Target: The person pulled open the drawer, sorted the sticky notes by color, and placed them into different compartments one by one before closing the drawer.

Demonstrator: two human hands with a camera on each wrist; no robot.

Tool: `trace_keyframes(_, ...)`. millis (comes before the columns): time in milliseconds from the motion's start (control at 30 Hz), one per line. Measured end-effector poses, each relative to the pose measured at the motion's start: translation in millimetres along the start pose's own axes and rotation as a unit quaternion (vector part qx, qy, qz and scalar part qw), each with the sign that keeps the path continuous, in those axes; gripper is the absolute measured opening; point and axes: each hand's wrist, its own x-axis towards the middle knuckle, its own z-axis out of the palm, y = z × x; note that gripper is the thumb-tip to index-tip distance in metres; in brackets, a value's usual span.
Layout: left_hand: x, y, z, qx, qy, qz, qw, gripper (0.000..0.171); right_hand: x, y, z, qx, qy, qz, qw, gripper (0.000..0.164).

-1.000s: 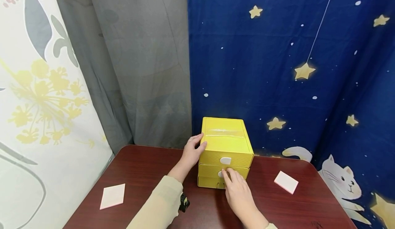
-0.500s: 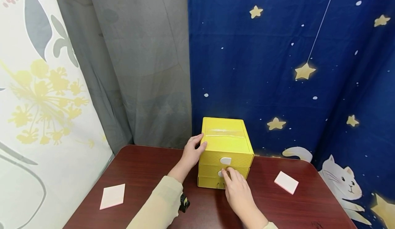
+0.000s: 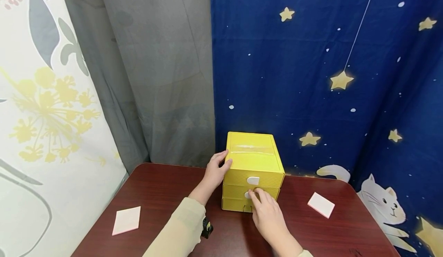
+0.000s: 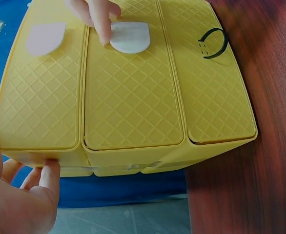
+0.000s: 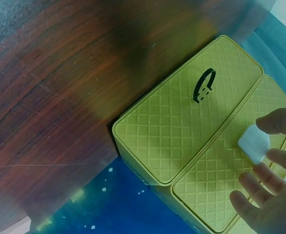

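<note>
Nothing moved, left hand [image 3: 214, 173], right hand [image 3: 269, 215] on closed yellow drawer box [image 3: 254, 161]

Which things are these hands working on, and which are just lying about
In use:
yellow drawer box, left hand against it
white tab on the middle drawer, right hand at it

Lying about:
left white square
right white square

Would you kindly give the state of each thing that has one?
Top drawer: shut.
Middle drawer: shut.
Bottom drawer: shut.
Left hand: touching the left side of the yellow box.
Right hand: at the middle drawer's white tab.
Left white pad: lying flat.
Right white pad: lying flat.
</note>
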Motion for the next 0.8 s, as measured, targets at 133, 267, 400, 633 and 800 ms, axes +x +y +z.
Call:
trace_keyframes(133,-0.8,0.1,-0.7,0.000,0.000,0.005,1.0000,0.050,-2.1,-0.3,-1.8,0.003,-0.001,0.001,1.000,0.060)
trace_keyframes(267,-0.2,-0.3,-0.7,0.000,0.001,0.002,1.0000,0.050,-4.1,0.0,-4.0,0.002,-0.009,0.004,1.000,0.064)
trace_keyframes(400,1.2,-0.6,0.3,-0.001,0.000,0.000,1.0000,0.051,-6.5,1.4,-6.0,0.003,-0.016,0.005,1.000,0.065)
trace_keyframes(633,1.1,-1.1,0.6,0.000,0.001,0.000,1.0000,0.051,-14.3,5.1,-5.7,0.011,-0.003,0.003,1.000,0.052)
trace_keyframes(800,-0.1,-0.7,-0.6,-0.002,0.001,0.007,1.0000,0.050,-19.9,5.3,0.5,0.017,-0.008,-0.009,1.000,0.044)
